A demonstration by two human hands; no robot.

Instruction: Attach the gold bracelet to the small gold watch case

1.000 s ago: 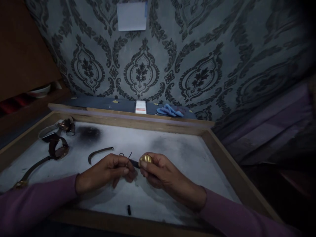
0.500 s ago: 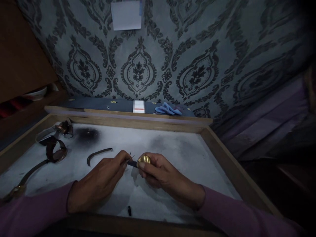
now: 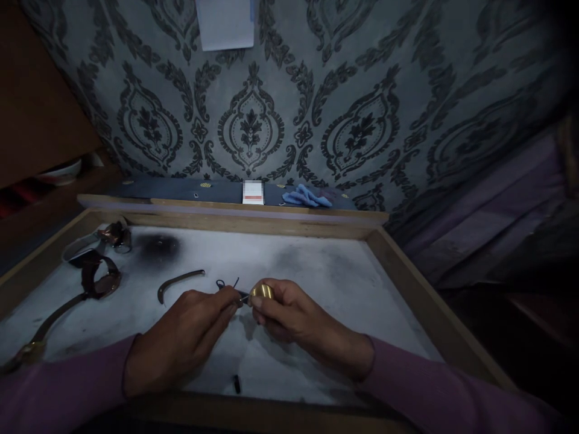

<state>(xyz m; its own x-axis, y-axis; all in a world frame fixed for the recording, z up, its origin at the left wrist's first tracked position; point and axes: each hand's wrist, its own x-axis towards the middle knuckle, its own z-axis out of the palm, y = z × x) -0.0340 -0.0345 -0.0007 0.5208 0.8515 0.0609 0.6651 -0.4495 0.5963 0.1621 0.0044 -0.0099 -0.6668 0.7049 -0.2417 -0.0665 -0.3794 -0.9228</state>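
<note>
My right hand [image 3: 298, 316] is closed round a gold-coloured watch case [image 3: 262, 292], with the thumb on its near side. From the case a short dark strap [image 3: 245, 297] reaches the fingertips of my left hand [image 3: 190, 331]. The left thumb and forefinger are pinched together on it, beside a thin pale sliver too small to name. Just behind the left fingers shows a small dark looped piece [image 3: 220, 284]. A loose curved strap [image 3: 180, 279] lies left of my hands, and a small black piece [image 3: 237, 384] lies near the front.
A wooden-framed tray [image 3: 409, 301] with a white bottom surrounds the work. Several watches, one a brown-strapped watch [image 3: 102, 278], lie at its left. On the ledge behind are a small white box [image 3: 253, 192] and a blue cloth [image 3: 306, 196]. The patterned wall [image 3: 289, 120] rises behind.
The left fingertips have moved slightly right, nearer the watch case, so less strap shows between the hands. The dark looped piece behind the left fingers has come into sight. The view has shifted a little.
</note>
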